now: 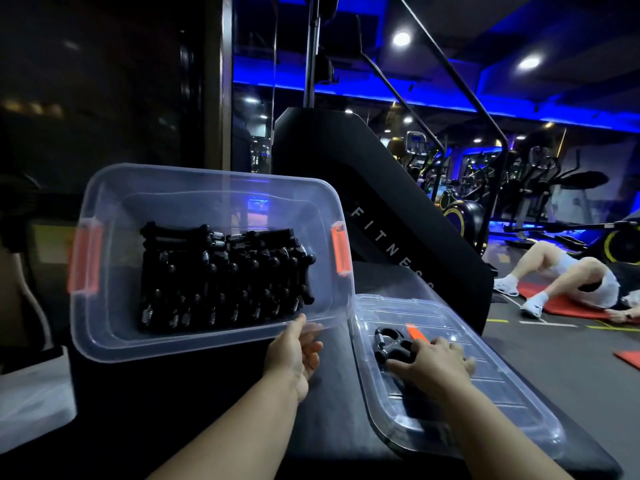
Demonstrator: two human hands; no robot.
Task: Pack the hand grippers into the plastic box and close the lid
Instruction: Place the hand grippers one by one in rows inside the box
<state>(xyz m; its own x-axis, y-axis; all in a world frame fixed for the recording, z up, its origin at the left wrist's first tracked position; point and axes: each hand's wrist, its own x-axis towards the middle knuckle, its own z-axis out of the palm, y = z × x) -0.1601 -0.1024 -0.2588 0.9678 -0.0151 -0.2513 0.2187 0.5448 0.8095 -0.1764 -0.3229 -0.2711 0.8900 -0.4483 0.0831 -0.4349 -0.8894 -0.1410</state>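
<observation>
Both forearms reach in from the bottom edge, and I read the hands from there. Left hand [294,355]: thumb on top of the near rim of the plastic box [104,341], fingers curled beneath it, so it grips the rim. Box sits tipped with its open mouth toward the camera, at the left of the dark counter [329,410].

Inside the box: hand grippers [221,271], black with steel springs, packed in close rows against the floor of the box. I cannot count them. An orange latch [340,251] hangs on the right end wall, and another on the left end.

Lid [502,393], clear plastic, lies flat on the counter just right of the box, off it entirely.

Right hand [433,362] rests on the lid. Its fingers bend over the right end of a loose hand gripper [389,344] lying there, thumb along its near side; it holds the piece. An orange strip [415,332] shows just behind that gripper; whether it is on or under the lid I cannot tell.

Behind: a black machine [381,220] lettered FITNESS. Far right, a person [571,282] lies on a red mat [568,304] on the floor.
</observation>
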